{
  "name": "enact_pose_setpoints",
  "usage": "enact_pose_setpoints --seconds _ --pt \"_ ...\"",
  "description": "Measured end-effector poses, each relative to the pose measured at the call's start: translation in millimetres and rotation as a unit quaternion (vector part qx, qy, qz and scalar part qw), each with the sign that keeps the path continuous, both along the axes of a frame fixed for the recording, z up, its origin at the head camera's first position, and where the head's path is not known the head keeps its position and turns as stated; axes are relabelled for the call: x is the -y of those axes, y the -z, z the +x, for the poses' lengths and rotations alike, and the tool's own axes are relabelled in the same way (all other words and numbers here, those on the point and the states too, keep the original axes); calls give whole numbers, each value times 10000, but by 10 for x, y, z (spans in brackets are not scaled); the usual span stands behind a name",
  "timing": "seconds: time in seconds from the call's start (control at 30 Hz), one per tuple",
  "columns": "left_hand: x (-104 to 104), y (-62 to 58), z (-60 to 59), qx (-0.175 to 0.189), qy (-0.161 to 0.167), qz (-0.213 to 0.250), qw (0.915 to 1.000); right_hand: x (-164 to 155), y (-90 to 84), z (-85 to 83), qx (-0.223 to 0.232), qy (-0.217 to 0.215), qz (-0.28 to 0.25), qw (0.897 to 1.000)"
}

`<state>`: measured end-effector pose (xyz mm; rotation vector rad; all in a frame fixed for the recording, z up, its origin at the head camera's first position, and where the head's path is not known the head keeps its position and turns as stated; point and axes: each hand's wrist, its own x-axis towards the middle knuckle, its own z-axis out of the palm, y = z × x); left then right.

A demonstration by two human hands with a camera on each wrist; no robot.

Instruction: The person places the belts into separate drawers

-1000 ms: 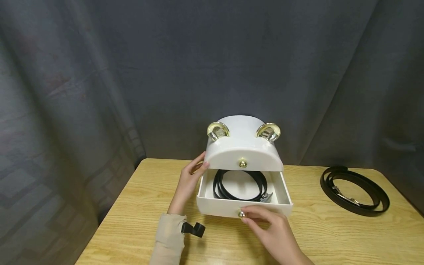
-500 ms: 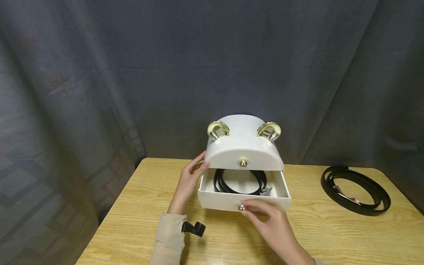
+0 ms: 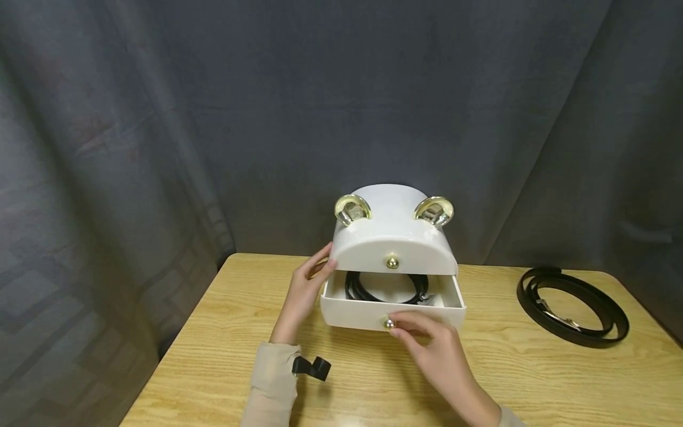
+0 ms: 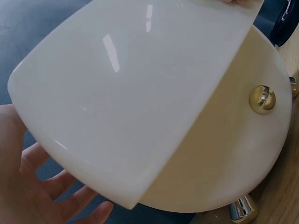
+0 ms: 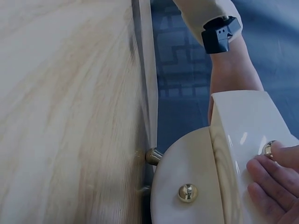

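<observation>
Starting at the left, the left hand [image 3: 305, 287] lies against the left side of a white dome-topped two-drawer box [image 3: 392, 222], fingers spread and relaxed, steadying-style rather than wrapped round anything. Box sits on a wood-grain table [image 3: 213, 344] and has gold ears [image 3: 352, 210] up top. Upper drawer's closed, gold knob [image 3: 392, 262] in the middle. Lower drawer [image 3: 349, 313] is part-way out, and there's a coiled black belt [image 3: 354, 289] in it with a silvery buckle at its right. The right hand [image 3: 440, 347] has the lower knob [image 3: 388, 324] pinched between thumb and fingertips. Far right, well apart, another coiled black belt [image 3: 586, 295] lies on the tabletop.
</observation>
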<state>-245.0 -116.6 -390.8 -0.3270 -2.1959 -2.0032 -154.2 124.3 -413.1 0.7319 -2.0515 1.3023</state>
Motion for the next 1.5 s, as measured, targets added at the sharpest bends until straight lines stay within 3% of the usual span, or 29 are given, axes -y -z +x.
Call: enact_pose_setpoints --seconds 0.5,1.5 --pt "-2 -13 13 7 12 -3 10000 -3 -8 -146 609 167 -97 9980" --pt "9 -13 14 53 36 -25 10000 -13 -26 -367 953 187 -156 9951"
